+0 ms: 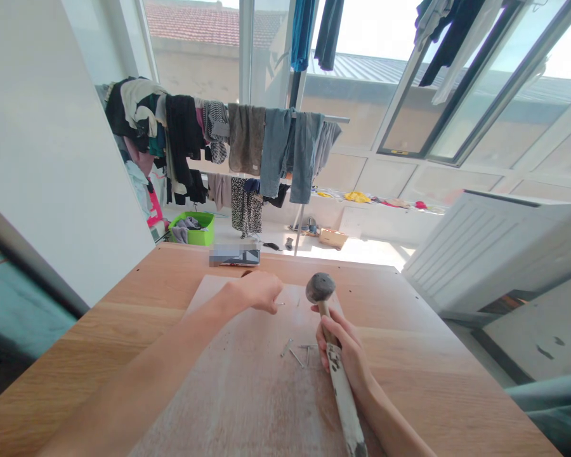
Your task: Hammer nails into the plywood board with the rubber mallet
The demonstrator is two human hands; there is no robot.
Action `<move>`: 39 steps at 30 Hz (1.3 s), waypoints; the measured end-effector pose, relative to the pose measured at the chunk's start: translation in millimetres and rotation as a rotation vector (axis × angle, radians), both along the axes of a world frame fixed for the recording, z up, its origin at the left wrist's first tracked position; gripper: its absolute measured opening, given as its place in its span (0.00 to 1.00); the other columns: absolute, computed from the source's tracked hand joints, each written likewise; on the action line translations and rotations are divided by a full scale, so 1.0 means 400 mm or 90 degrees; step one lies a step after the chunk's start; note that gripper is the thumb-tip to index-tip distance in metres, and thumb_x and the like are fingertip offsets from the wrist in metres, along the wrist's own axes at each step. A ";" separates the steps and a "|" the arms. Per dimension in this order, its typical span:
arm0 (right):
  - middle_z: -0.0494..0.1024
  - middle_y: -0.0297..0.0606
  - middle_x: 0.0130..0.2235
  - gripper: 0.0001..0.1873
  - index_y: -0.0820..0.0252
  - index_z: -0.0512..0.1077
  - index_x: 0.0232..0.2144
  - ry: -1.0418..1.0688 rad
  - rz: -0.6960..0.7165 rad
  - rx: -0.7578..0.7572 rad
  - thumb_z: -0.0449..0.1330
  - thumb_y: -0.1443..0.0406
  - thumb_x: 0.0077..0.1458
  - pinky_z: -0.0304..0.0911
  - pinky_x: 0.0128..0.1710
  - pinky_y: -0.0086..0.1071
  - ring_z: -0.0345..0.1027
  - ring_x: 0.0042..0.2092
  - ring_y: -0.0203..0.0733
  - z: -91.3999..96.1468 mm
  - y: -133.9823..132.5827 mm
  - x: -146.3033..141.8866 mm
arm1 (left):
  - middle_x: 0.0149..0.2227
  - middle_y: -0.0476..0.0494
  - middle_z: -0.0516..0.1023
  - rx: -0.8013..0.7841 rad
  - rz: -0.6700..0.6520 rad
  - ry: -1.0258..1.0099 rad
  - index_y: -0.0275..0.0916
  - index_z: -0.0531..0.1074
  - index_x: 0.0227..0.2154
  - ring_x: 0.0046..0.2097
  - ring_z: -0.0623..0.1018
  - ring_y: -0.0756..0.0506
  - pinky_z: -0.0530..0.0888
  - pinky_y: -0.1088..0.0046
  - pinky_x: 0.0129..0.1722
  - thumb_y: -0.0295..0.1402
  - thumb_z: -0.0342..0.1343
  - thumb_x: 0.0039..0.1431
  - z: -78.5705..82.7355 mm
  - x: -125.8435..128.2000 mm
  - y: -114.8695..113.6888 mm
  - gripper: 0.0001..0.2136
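Observation:
My right hand [345, 346] is wrapped round the wooden handle of a hammer [320, 289]. Its dark rounded head points up and away from me, above the board. The lower handle has worn white paint. My left hand [259, 292] is closed low over the far part of a pale wooden board [219, 381], with the thin end of a nail [280, 304] showing at its fingertips. Just right of it, a thin nail [298, 302] seems to stand in the board. Several loose nails [295, 357] lie between my hands, nearer to me.
The board rests on a wooden table [433, 362]. A phone-like dark device [240, 256] lies near the far edge, partly blurred out. Beyond stand a green basket [202, 233] of clothes and a rack of hanging laundry [245, 139]. A white cabinet side [66, 158] rises at left.

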State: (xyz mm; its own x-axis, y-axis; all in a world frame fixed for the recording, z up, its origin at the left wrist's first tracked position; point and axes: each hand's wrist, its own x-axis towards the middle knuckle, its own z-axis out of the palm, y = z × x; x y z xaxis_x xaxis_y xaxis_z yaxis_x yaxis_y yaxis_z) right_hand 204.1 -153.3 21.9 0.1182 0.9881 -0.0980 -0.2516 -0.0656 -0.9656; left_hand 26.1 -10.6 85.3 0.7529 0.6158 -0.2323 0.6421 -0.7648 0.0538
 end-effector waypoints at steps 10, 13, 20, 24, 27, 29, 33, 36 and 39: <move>0.68 0.24 0.18 0.28 0.61 0.69 0.49 -0.004 -0.008 0.003 0.63 0.48 0.53 0.51 0.10 0.22 0.57 0.12 0.30 0.006 0.002 -0.001 | 0.31 0.40 0.79 0.002 -0.013 0.053 0.37 0.77 0.28 0.33 0.79 0.40 0.71 0.69 0.28 0.37 0.66 0.46 0.019 0.032 0.009 0.09; 0.68 0.24 0.19 0.29 0.61 0.69 0.49 0.003 -0.011 -0.005 0.63 0.49 0.53 0.52 0.10 0.22 0.57 0.13 0.30 0.007 0.002 -0.003 | 0.31 0.40 0.79 0.005 -0.024 0.060 0.37 0.78 0.28 0.33 0.79 0.39 0.72 0.68 0.29 0.37 0.65 0.46 0.022 0.040 0.010 0.09; 0.67 0.24 0.17 0.33 0.62 0.69 0.51 -0.007 -0.013 -0.017 0.64 0.47 0.50 0.51 0.10 0.22 0.57 0.12 0.31 0.013 0.001 -0.005 | 0.29 0.41 0.79 -0.004 -0.020 0.009 0.37 0.77 0.26 0.31 0.78 0.41 0.69 0.69 0.28 0.34 0.65 0.48 0.015 0.028 0.012 0.06; 0.68 0.24 0.18 0.31 0.62 0.68 0.51 -0.005 -0.006 -0.009 0.63 0.48 0.53 0.52 0.10 0.22 0.57 0.13 0.30 0.007 0.002 -0.003 | 0.30 0.45 0.79 -0.035 -0.018 -0.046 0.38 0.76 0.27 0.32 0.77 0.43 0.67 0.72 0.28 0.30 0.63 0.50 0.002 0.015 0.012 0.02; 0.68 0.24 0.19 0.29 0.62 0.69 0.51 0.000 -0.002 -0.002 0.62 0.49 0.54 0.52 0.10 0.22 0.57 0.13 0.30 0.002 0.001 -0.002 | 0.34 0.46 0.80 -0.048 -0.027 -0.121 0.39 0.76 0.35 0.35 0.77 0.45 0.67 0.74 0.30 0.26 0.60 0.53 -0.013 0.012 0.014 0.06; 0.68 0.24 0.19 0.28 0.62 0.69 0.50 0.003 -0.003 -0.003 0.63 0.49 0.54 0.52 0.10 0.22 0.57 0.13 0.30 0.002 0.000 -0.002 | 0.35 0.46 0.80 -0.059 -0.022 -0.179 0.38 0.76 0.39 0.36 0.77 0.46 0.68 0.75 0.32 0.26 0.58 0.54 -0.030 0.012 0.019 0.09; 0.68 0.24 0.18 0.30 0.61 0.69 0.50 0.003 -0.015 -0.017 0.64 0.48 0.52 0.51 0.10 0.22 0.57 0.13 0.30 0.009 -0.001 -0.004 | 0.35 0.46 0.80 -0.125 0.008 -0.300 0.36 0.76 0.37 0.37 0.77 0.47 0.71 0.76 0.37 0.26 0.58 0.54 -0.081 0.004 0.034 0.07; 0.68 0.24 0.18 0.30 0.61 0.70 0.49 0.005 -0.015 -0.015 0.63 0.48 0.52 0.51 0.10 0.22 0.57 0.13 0.30 0.012 -0.001 -0.004 | 0.34 0.47 0.80 -0.199 0.041 -0.399 0.36 0.75 0.37 0.36 0.77 0.48 0.72 0.75 0.38 0.26 0.57 0.54 -0.122 -0.006 0.041 0.07; 0.67 0.24 0.18 0.29 0.61 0.70 0.50 0.009 -0.018 -0.016 0.63 0.49 0.54 0.51 0.10 0.22 0.57 0.13 0.30 0.010 -0.001 -0.002 | 0.34 0.48 0.79 -0.233 0.077 -0.482 0.37 0.75 0.36 0.35 0.76 0.49 0.73 0.75 0.37 0.27 0.56 0.56 -0.148 -0.013 0.037 0.06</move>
